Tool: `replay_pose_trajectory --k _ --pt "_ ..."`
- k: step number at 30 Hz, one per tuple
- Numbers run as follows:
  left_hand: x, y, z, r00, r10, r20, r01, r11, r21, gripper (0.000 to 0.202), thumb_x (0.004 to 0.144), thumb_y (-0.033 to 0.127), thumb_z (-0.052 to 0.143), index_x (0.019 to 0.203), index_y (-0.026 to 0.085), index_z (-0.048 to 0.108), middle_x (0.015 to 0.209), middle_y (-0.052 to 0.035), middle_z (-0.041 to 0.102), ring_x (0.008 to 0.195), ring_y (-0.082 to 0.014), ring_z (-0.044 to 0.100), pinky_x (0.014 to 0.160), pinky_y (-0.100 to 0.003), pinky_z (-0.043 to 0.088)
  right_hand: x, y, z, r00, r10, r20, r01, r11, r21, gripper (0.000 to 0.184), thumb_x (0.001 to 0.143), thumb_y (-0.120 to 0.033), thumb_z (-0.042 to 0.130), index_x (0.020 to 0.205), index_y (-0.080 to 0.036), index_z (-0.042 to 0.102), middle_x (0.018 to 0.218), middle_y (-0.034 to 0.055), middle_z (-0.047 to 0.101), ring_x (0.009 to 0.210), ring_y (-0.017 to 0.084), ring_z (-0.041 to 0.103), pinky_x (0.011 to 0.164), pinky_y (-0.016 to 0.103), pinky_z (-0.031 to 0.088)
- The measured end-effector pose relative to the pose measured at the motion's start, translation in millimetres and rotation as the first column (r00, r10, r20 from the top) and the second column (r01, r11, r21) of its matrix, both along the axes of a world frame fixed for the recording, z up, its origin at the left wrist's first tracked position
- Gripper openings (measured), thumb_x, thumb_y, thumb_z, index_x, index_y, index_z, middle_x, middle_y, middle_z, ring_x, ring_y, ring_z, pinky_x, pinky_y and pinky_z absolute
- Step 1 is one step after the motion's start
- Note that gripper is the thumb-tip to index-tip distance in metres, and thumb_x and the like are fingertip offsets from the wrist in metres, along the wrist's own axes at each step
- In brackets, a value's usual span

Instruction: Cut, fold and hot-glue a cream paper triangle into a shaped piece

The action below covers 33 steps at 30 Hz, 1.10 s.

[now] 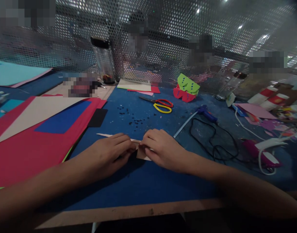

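Observation:
My left hand (112, 152) and my right hand (160, 147) meet over a small piece of pale beige paper (141, 154) lying on the blue table surface (138, 184). Both hands have their fingers curled and pressed onto the paper, pinching it along a fold between them. A thin pale strip of the paper (103, 135) pokes out to the left behind my left hand. Most of the paper is hidden under my fingers.
Red, beige and blue card sheets (41, 129) are stacked at the left. Red and yellow scissors (161, 105), a glue gun (205, 111) with black cable (218, 145), green and red paper crafts (187, 87), a clear bottle (103, 60) and a perforated metal screen (163, 38) stand behind.

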State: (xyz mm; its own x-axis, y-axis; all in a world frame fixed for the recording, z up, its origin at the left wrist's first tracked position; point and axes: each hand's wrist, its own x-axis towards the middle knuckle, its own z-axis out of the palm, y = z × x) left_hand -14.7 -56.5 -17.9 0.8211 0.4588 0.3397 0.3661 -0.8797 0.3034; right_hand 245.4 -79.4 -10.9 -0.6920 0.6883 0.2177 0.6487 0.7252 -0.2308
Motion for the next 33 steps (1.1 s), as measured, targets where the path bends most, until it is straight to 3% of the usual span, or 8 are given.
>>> replay_pose_trajectory --k 10,25,29,33 --pt "0.6 -1.1 1.9 0.999 -0.023 -0.038 0.027 0.994 0.105 0.015 0.106 0.013 0.05 0.101 0.018 0.063 0.094 -0.0062 0.067 0.086 -0.0208 0.066 0.075 -0.035 0.053 -13.7 10.9 19.1 0.995 -0.053 0.089 0.062 0.993 -0.104 0.017 0.109 -0.022 0.057 0.102 -0.016 0.072 0.106 0.0071 0.07 0.096 0.02 0.061 0.082 0.034 0.039" --pt "0.6 -3.2 5.5 0.996 -0.016 -0.087 0.031 0.985 0.171 0.02 0.108 0.016 0.048 0.096 0.018 0.064 0.091 -0.0057 0.067 0.083 -0.0207 0.065 0.074 -0.035 0.052 -17.0 12.3 17.3 0.989 -0.145 0.0 0.142 0.971 -0.191 0.009 0.103 -0.019 0.062 0.1 -0.018 0.071 0.105 0.0049 0.071 0.096 0.019 0.061 0.086 0.032 0.04" --pt "0.9 -2.9 3.9 0.997 -0.002 -0.072 0.011 0.992 0.129 0.016 0.108 0.017 0.049 0.101 0.019 0.064 0.097 -0.0056 0.068 0.087 -0.0205 0.065 0.076 -0.035 0.052 -16.8 13.0 16.9 0.989 -0.149 -0.014 0.143 0.966 -0.214 0.007 0.1 -0.017 0.064 0.1 -0.018 0.07 0.104 0.0043 0.07 0.094 0.018 0.061 0.085 0.032 0.04" --pt "3.5 -3.8 3.5 0.999 0.044 -0.019 -0.044 0.999 0.005 0.01 0.106 0.017 0.054 0.102 0.02 0.063 0.099 -0.0036 0.07 0.094 -0.0202 0.065 0.078 -0.033 0.05 -16.4 13.1 15.7 0.987 -0.159 -0.025 0.149 0.963 -0.226 0.007 0.1 -0.017 0.064 0.097 -0.019 0.069 0.102 0.0032 0.07 0.091 0.017 0.059 0.084 0.031 0.039"
